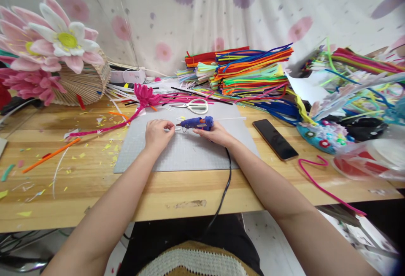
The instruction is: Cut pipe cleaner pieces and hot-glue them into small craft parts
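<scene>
My right hand (pixel 213 132) is wrapped round a blue hot glue gun (pixel 195 123), its nozzle pointing left and a clear glue stick (pixel 232 118) poking out of its back. The black cord runs down from it over the table edge. Just left of the nozzle, my left hand (pixel 160 132) pinches a small white piece (pixel 177 129) between thumb and fingertips; its exact kind is too small to make out. Both hands are above a grey cutting mat (pixel 190 160). White-handled scissors (pixel 198 106) lie at the mat's far edge, beside a magenta pipe-cleaner flower (pixel 146 95) with a long stem.
Pipe-cleaner bundles (pixel 253 71) are stacked at the back. A black phone (pixel 275 139) lies right of the mat, near a decorated blue piece (pixel 322 136) and a bent magenta pipe cleaner (pixel 322 184). A basket of fuzzy flowers (pixel 79 77) stands left, with yellow scraps scattered before it.
</scene>
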A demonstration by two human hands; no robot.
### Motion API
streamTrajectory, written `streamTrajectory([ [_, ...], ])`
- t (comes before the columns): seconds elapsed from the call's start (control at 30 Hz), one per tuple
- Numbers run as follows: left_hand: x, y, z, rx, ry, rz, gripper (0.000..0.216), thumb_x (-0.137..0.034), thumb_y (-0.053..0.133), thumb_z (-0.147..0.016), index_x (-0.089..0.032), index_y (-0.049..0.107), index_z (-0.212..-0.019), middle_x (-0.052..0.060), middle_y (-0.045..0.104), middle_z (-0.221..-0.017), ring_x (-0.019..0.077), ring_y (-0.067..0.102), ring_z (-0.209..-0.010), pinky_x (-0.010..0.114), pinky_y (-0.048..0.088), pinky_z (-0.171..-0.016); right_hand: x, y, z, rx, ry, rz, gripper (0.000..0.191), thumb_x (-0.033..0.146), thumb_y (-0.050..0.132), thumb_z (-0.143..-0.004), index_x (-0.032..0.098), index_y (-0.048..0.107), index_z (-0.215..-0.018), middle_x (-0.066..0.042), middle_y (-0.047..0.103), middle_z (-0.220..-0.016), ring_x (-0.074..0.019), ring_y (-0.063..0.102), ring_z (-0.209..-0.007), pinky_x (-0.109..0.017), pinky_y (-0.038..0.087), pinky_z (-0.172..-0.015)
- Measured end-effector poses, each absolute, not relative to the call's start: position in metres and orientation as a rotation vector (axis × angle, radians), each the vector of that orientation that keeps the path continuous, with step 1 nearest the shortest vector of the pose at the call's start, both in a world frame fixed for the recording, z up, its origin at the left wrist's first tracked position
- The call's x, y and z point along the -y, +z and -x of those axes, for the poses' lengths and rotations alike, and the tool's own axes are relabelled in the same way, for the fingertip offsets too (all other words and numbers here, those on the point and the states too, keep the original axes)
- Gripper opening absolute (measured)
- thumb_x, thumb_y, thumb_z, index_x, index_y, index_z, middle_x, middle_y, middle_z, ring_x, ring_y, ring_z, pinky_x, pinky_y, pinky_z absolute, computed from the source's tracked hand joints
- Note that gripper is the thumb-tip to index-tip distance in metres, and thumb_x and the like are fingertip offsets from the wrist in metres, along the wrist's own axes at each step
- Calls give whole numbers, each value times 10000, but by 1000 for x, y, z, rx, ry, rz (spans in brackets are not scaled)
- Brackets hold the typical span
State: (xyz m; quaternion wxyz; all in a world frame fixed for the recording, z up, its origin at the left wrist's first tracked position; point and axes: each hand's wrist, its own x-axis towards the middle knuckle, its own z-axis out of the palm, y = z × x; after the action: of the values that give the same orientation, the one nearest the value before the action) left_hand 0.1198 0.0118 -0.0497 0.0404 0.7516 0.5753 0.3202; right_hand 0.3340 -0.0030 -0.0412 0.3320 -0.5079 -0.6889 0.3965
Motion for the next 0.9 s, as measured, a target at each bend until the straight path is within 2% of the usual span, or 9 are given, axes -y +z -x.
streamTrajectory([
  [0.57,-14,-52,-119,-1699,1084,-2356,54,-216,582,-702,-220,625,-670,0,656,-693,181,586,-732,340,372,-792,2,-43,-334,1833,1030,1288,463,517,596,-694,166,643,-993,-14,605,-761,-113,505,-662,-248,403,-648],
  [0.9,-15,-54,-119,-1668,1129,-2354,48,-207,588,-692,-217,622,-659,2,649,-672,182,581,-712,343,366,-776,3,-42,-333,1829,1028,1303,463,520,588,-699,160,646,-984,-8,596,-720,-108,496,-639,-239,397,-621],
])
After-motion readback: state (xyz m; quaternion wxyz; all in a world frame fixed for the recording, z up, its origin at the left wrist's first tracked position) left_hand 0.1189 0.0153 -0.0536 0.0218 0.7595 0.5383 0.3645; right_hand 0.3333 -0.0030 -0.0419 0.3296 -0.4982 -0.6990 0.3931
